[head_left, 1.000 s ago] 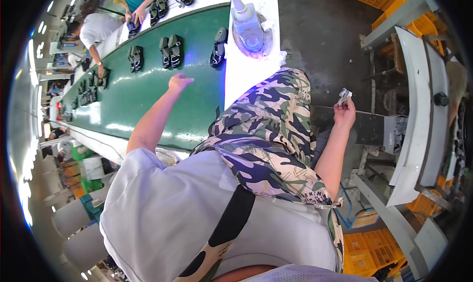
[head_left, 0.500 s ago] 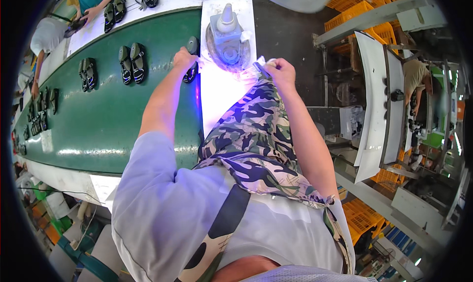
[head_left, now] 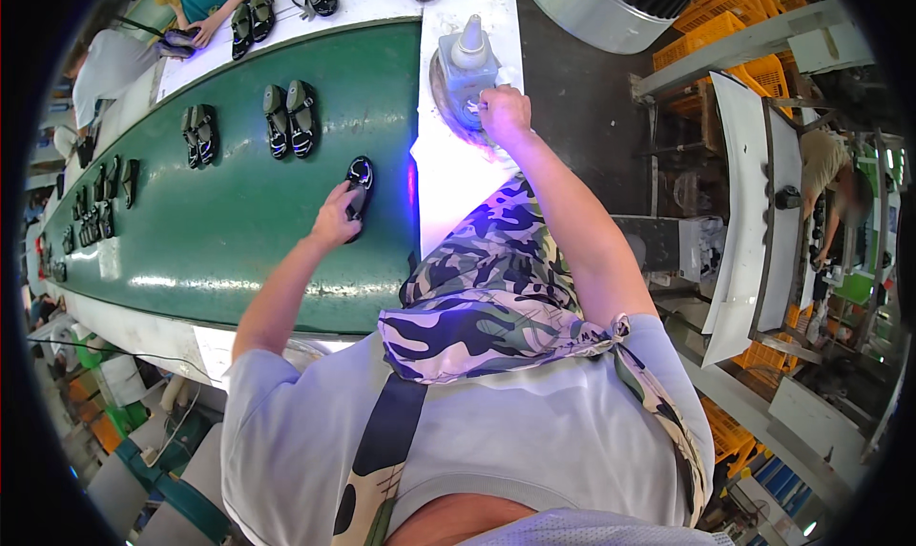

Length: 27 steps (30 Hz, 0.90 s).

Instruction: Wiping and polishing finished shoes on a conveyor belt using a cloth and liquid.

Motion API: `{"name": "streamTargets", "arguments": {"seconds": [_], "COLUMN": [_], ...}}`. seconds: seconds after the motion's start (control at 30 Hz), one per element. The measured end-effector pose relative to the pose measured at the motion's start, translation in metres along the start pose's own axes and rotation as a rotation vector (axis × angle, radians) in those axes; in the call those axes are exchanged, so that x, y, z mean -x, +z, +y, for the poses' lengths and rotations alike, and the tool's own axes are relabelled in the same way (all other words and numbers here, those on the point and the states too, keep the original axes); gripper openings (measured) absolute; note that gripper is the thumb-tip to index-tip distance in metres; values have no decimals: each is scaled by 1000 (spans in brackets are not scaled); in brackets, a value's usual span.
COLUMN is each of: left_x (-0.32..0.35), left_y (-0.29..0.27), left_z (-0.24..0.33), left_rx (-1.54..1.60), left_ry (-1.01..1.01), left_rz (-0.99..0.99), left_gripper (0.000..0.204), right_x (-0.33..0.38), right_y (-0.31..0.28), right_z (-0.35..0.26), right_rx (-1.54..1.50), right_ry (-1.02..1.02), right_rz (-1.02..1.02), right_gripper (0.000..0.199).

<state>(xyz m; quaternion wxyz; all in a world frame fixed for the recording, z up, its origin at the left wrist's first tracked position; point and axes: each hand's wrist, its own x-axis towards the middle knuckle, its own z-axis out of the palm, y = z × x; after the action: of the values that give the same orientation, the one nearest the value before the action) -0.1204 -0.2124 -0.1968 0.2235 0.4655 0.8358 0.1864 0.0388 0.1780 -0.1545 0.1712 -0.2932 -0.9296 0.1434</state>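
Observation:
Over the green belt, my left hand grips the rear part of a glossy black shoe, its toe pointing away from me. The fingers hide its heel. On the white ledge to the right, my right hand is closed at the edge of a round dish. A bit of white cloth shows at its fingertips, the rest covered by the hand. In that dish stands a translucent bottle with a pointed nozzle.
Two pairs of black shoes lie farther left on the belt, with several more at its far left. At the upper left, a co-worker's hands handle a shoe. Orange crates and a metal drum stand right.
My left hand has brought the shoe toward me, off the belt's right edge. My right hand has moved away from my apron to the dish beside the bottle. The whole view has shifted slightly.

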Motion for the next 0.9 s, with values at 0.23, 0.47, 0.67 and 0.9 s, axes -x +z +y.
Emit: {"name": "streamTargets", "arguments": {"seconds": [0.23,0.47,0.67,0.9], "left_x": [-28,-54,-51,-57], "left_y": [11,-19,-5,-5], "left_z": [17,28,-12,61], "left_rx": [-128,-256,1033,1946], "left_ry": [-675,-648,-842,-289], "left_rz": [-91,-381,-295,-35], "left_gripper": [83,70,48,37], "right_x": [0,1,-1,4], "right_y": [14,11,8,1], "right_z": [4,4,10,38], "right_rx": [82,154,-143,-252], "right_ry": [-18,-193,196,750], "right_rz": [-207,26,-26,-218], "right_gripper": [14,6,15,31]}}
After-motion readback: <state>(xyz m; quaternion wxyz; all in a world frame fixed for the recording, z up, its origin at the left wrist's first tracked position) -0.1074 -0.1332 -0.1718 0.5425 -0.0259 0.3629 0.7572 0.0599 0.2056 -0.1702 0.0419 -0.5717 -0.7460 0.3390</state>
